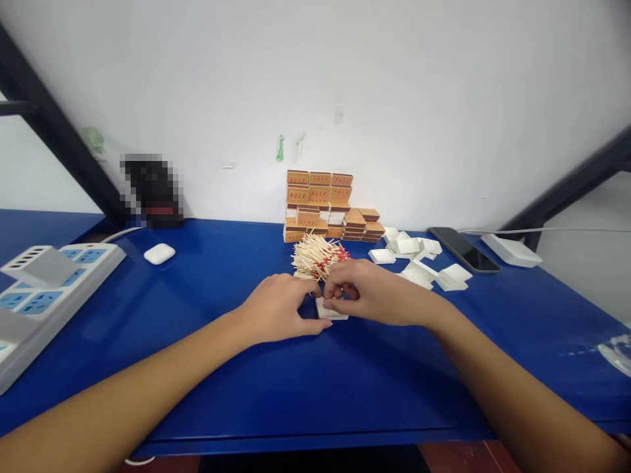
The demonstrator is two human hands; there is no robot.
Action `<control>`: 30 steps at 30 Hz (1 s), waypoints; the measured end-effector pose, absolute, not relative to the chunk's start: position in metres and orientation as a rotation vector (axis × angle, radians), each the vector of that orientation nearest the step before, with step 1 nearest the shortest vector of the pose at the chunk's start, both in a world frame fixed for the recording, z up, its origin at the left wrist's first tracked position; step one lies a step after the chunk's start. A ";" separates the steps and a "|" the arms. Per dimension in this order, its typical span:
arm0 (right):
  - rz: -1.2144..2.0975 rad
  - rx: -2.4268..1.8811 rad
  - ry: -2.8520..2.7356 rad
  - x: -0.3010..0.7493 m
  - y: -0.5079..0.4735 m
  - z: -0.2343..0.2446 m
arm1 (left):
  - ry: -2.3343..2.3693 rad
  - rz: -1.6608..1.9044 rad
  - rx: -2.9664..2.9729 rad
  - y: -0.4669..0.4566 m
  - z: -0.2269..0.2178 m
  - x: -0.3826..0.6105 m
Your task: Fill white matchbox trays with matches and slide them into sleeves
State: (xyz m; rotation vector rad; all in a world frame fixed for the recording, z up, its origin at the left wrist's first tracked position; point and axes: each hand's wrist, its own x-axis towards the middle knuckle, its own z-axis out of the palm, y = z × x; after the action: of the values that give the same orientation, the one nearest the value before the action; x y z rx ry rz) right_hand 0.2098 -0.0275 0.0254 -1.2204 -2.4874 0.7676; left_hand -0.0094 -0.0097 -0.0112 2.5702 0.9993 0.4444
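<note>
My left hand (pixel 282 306) rests on the blue table (pixel 207 355), its fingers curled against the left side of a small white matchbox tray (pixel 334 314). My right hand (pixel 367 292) is above that tray with its fingers pinched together, seemingly on matches, though what they hold is too small to make out. Just behind both hands lies a loose pile of red-tipped matches (pixel 315 256).
Stacked orange matchboxes (pixel 323 207) stand at the wall. Several empty white trays (pixel 424 259) lie to the right, then a dark phone (pixel 463 249) and a white adapter (pixel 510 249). A power strip (pixel 44 282) and a white earbud case (pixel 159 253) are on the left.
</note>
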 end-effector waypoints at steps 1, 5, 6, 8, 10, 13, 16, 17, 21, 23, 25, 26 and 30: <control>0.761 -1.223 -2.502 0.210 -0.027 0.022 | 0.991 0.449 2.570 -0.009 -0.011 -0.009; 0.690 -1.268 -2.538 0.215 -0.028 0.016 | 0.992 0.444 2.563 -0.007 -0.012 -0.009; 0.673 -1.283 -2.542 0.216 -0.028 0.016 | 0.992 0.435 2.560 -0.007 -0.012 -0.010; 0.667 -1.291 -2.543 0.219 -0.029 0.017 | 0.982 0.423 2.566 -0.006 -0.011 -0.010; 0.684 -1.269 -2.559 0.220 -0.029 0.019 | 0.968 0.421 2.582 -0.006 -0.011 -0.011; 0.685 -1.248 -2.579 0.219 -0.029 0.019 | 0.952 0.427 2.595 -0.006 -0.011 -0.011; 0.688 -1.227 -2.585 0.218 -0.030 0.019 | 0.929 0.444 2.598 -0.005 -0.012 -0.012; 0.699 -1.213 -2.585 0.218 -0.031 0.020 | 0.922 0.446 2.597 -0.005 -0.012 -0.012; 0.836 -1.185 -2.546 0.220 -0.030 0.024 | 0.903 0.435 2.614 -0.005 -0.012 -0.012; 0.923 -1.184 -2.480 0.223 -0.027 0.026 | 0.884 0.428 2.623 -0.007 -0.010 -0.012; 0.920 -1.204 -2.365 0.229 -0.021 0.026 | 0.871 0.403 2.617 -0.009 -0.009 -0.012; 0.876 -1.226 -2.311 0.233 -0.018 0.025 | 0.866 0.383 2.615 -0.010 -0.009 -0.012; 0.671 -1.290 -2.347 0.245 -0.007 0.018 | 0.854 0.337 2.630 -0.011 -0.010 -0.011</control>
State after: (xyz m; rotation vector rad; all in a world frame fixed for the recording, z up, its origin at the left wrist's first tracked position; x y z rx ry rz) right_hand 0.2455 -0.0071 0.0185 -1.2904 -2.3471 0.6709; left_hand -0.0109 -0.0110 -0.0096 2.6300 0.8536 0.3369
